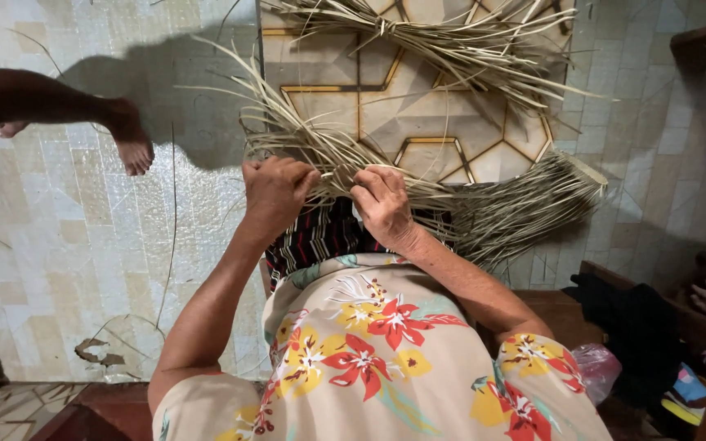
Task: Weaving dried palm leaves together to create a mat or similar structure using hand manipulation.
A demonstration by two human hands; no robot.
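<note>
A: Seated worker, looking straight down. The left hand (275, 189) is closed over a bunch of pale dried palm-leaf strips (328, 155); the right hand (382, 202) pinches the same bunch just beside it, fingers drawn together on a few strands. The strips lie across the lap, over a dark striped cloth (320, 237), and fan out to the far left and to the right.

B: And the rest of the stock?

A: A thicker sheaf of strips (525, 204) runs off to the right of the hands, ends splayed. Another loose pile (451, 41) lies at the far edge on a patterned floor mat (426, 114). Around it, pale tiled floor (83, 245). Someone else's bare foot (128, 139) hangs well apart at the far left.

B: Judgement on handling?

A: The strips look stiff and springy, likely to split lengthwise. The worker would do well to keep the two hands close together, so the short span between them stays taut, and to hold firmly with the left while the right sorts single strands. Loose ends crossing on the left could tangle; keeping them combed one way would help.

B: Anything unclear?

A: Whether the strands under the right thumb are interlaced or only gathered cannot be told.
</note>
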